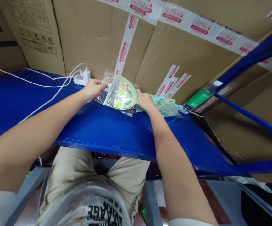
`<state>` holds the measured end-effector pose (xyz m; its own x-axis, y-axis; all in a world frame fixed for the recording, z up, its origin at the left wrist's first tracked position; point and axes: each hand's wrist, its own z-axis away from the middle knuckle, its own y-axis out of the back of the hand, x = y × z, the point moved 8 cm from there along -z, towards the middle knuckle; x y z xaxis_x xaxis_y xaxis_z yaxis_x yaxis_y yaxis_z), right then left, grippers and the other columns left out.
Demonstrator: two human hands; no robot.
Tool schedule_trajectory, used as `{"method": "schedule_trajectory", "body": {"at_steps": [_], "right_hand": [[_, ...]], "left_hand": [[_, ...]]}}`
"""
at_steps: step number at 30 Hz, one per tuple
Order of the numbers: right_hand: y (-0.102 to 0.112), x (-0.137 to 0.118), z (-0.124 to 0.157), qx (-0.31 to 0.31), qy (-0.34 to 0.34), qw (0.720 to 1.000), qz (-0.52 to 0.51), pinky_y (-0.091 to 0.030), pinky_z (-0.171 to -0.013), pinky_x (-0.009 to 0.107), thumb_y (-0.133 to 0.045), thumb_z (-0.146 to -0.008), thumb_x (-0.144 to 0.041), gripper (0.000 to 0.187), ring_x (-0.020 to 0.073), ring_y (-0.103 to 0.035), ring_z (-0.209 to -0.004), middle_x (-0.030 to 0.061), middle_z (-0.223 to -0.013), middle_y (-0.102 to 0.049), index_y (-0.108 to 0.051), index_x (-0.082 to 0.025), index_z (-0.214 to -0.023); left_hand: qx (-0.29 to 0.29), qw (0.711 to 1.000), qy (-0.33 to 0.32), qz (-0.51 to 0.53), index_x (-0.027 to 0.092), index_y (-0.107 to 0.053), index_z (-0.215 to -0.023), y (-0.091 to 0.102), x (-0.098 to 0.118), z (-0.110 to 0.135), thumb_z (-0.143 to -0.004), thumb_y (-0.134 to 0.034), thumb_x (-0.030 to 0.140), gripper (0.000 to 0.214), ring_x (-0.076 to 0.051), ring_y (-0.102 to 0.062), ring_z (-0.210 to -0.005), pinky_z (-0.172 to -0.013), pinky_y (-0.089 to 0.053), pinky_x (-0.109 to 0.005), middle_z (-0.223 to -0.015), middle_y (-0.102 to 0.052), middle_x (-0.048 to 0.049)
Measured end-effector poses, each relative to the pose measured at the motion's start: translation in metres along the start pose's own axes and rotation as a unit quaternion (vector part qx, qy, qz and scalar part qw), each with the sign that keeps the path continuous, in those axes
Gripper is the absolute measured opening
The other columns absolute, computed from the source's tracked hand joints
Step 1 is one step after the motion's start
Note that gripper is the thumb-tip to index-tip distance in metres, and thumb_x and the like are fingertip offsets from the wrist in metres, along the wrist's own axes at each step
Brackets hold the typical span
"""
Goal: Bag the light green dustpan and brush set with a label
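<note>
A pale green hand dustpan point(129, 89) with a printed label, in a clear plastic bag point(127, 113), is held just above the blue shelf point(117, 133). My right hand point(145, 101) is closed round the handle end of the dustpan, hiding most of the handle. At the other end, my left hand point(93, 90) pinches the clear plastic near the dustpan's wide edge. Beside my right hand lie several bagged dustpans point(167, 105) in light blue and green, partly covered by that hand.
Behind stand large taped cardboard boxes point(88, 37). A white power strip point(79, 81) with a charger point(86, 75) and white cables point(55, 97) lies at the left. At the right, a bottle with a green label point(199, 99) leans near a blue shelf brace point(251, 114).
</note>
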<state>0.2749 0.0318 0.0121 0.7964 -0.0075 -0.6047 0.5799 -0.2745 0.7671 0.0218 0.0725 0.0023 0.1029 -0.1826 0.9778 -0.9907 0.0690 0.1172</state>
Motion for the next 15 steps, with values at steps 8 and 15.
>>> {"method": "schedule_trajectory", "body": {"at_steps": [8, 15], "right_hand": [[0.003, -0.006, 0.004, 0.000, -0.013, 1.000, -0.003, -0.037, -0.064, 0.028, -0.043, -0.107, -0.044, 0.064, 0.0195, -0.056, -0.059, -0.0003, -0.044, -0.041, -0.043, -0.025, -0.046], [0.003, -0.011, 0.004, 0.025, 0.007, 0.999, 0.031, -0.036, -0.067, 0.027, -0.045, -0.105, -0.043, 0.062, 0.0193, -0.057, -0.070, 0.0022, -0.052, -0.049, -0.045, -0.023, -0.046]], "left_hand": [[-0.026, 0.999, 0.018, 0.025, 0.021, -0.069, -0.078, 0.007, -0.009, -0.012, -0.080, -0.073, 0.059, 0.039, -0.018, -0.057, -0.055, -0.053, -0.047, -0.033, -0.070, -0.062, -0.0061], [-0.129, 0.990, 0.030, 0.039, 0.019, -0.073, -0.091, -0.007, -0.011, -0.009, -0.070, -0.062, 0.087, 0.072, -0.031, -0.070, -0.077, -0.070, -0.057, -0.042, -0.078, -0.072, -0.0136]]}}
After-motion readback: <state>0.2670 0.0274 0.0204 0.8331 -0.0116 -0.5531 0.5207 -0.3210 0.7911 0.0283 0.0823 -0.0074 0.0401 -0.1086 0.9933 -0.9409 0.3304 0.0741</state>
